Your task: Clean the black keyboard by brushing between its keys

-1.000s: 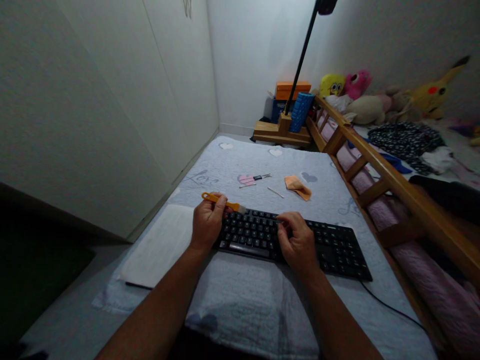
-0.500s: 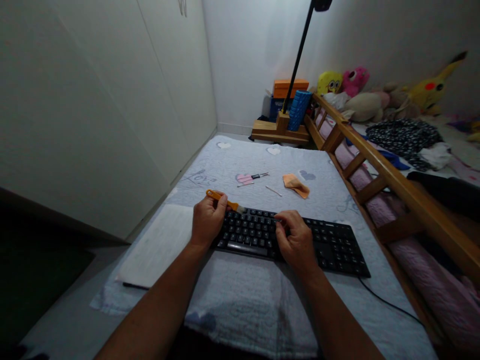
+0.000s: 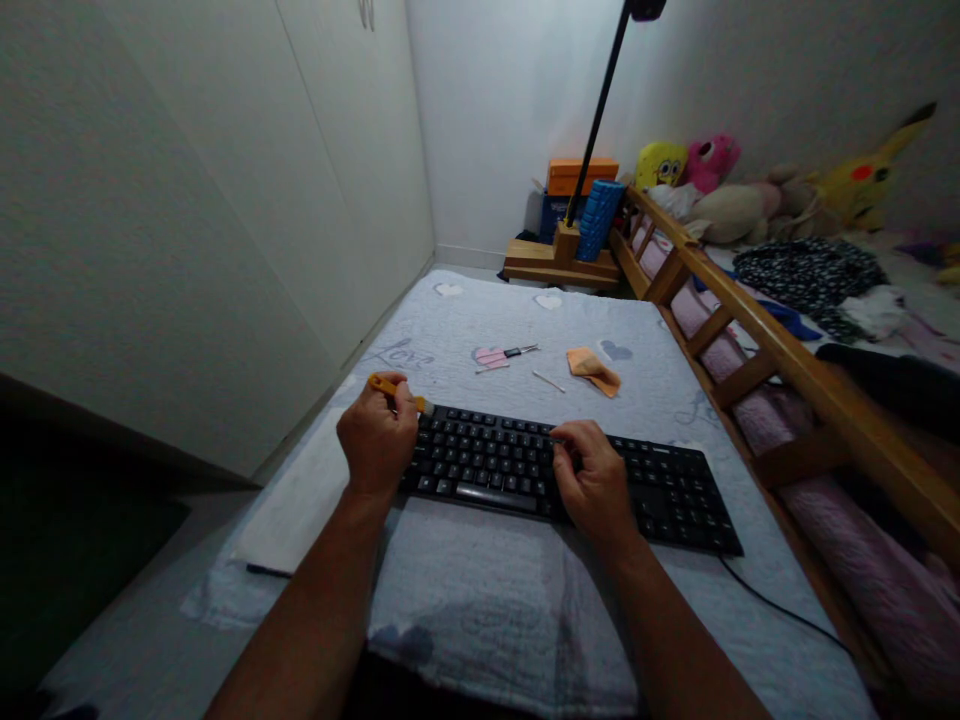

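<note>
A black keyboard lies across the cloth-covered surface. My left hand is closed around a small brush with an orange-yellow handle; its pale bristles are at the keyboard's upper left corner. Over the right-middle keys, my right hand is curled, thumb and fingers drawn together. Whatever may be between those fingertips is too small and dark to name. Beyond the keyboard lie tweezers or a similar slim metal tool, a cotton swab and an orange cloth.
A folded white cloth lies left of the keyboard over something dark. The keyboard's cable runs off to the right. A wooden bed rail borders the right side, and a white cabinet stands left. A lamp pole rises behind.
My left hand has moved left with the brush, from the upper row of keys to the keyboard's upper left corner. My right hand stays in place.
</note>
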Motion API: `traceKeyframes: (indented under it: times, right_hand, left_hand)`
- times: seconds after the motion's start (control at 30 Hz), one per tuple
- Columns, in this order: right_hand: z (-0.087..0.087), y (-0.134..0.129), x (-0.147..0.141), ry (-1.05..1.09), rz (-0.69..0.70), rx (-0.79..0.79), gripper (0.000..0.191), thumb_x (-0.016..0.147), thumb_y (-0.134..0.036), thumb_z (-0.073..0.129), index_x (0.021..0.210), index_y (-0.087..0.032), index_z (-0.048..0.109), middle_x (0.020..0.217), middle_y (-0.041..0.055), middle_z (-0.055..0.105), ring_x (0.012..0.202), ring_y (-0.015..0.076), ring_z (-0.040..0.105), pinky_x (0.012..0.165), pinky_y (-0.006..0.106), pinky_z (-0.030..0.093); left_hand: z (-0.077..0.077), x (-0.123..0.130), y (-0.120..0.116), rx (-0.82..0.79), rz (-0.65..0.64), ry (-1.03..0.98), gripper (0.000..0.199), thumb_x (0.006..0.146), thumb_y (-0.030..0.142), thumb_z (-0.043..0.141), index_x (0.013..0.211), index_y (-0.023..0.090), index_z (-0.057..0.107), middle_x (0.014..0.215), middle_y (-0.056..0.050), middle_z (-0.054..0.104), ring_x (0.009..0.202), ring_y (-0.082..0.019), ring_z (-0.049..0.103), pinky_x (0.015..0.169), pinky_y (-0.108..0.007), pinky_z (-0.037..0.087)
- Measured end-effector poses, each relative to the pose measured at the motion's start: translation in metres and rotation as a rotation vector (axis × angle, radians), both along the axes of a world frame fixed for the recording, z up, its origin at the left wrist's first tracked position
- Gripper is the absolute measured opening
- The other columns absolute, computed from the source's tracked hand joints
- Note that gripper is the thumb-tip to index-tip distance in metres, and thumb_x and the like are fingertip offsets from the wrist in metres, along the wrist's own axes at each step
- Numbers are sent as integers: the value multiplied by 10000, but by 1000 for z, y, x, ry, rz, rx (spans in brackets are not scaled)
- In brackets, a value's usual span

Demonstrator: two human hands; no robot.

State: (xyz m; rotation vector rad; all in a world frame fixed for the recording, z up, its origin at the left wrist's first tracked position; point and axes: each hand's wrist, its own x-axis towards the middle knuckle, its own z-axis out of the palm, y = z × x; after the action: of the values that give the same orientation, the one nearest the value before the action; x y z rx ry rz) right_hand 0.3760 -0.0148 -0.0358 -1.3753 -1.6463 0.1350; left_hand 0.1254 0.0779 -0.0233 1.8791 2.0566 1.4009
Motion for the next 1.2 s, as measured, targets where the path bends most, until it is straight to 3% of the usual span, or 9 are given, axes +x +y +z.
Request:
traceKeyframes:
  times: [0.13, 0.3, 0.5, 0.67, 0.97, 1.2]
  right_hand:
    - [1, -1, -1, -6, 6, 9, 202, 882, -66, 520, 957, -213, 636, 882, 34, 638, 824, 200, 625, 727, 316, 482]
    - [1, -2, -2, -11, 9, 12, 203, 884, -59, 522, 953, -220, 626, 885, 32, 634, 820, 195, 618, 730, 313, 486]
    - [2, -2, -2, -10, 18, 24, 207, 884, -54, 523, 960, -218, 624, 883, 29, 629, 820, 193, 617, 727, 311, 483]
    - [2, -2, -1, -7, 15, 20, 210, 880, -52, 522, 950, -224, 622, 884, 30, 632, 817, 194, 616, 731, 312, 484]
    - [2, -2, -2, 4, 18, 24, 213, 872, -56, 522, 950, -222, 631, 882, 29, 635, 823, 198, 622, 732, 313, 482]
    - [0, -2, -1, 22, 16, 18, 214, 870, -61, 519, 946, -226, 631, 882, 31, 637, 813, 198, 616, 713, 316, 476]
  left_hand:
    - [1, 8, -4, 6, -104, -224, 261, 905, 399, 572, 935, 178, 709, 756, -35, 734, 721, -205, 717, 726, -318, 530]
    - [1, 29, -10, -175, -355, -632, 313, 852, 465, 669, 927, 162, 679, 774, -39, 748, 665, -195, 726, 666, -302, 562]
    - [-6, 37, -7, -248, -457, -595, 281, 851, 442, 671, 898, 166, 693, 728, -34, 745, 690, -205, 731, 682, -302, 565]
    - [-7, 29, -4, -163, -402, -369, 253, 890, 414, 614, 883, 181, 711, 763, -34, 751, 724, -203, 723, 705, -300, 539]
    - [-8, 3, 2, -88, -142, -14, 322, 938, 428, 485, 902, 188, 697, 812, -75, 742, 770, -249, 703, 730, -345, 490]
    - [-6, -6, 5, -22, -16, 100, 278, 949, 358, 452, 917, 187, 668, 897, -114, 743, 817, -255, 704, 745, -351, 494]
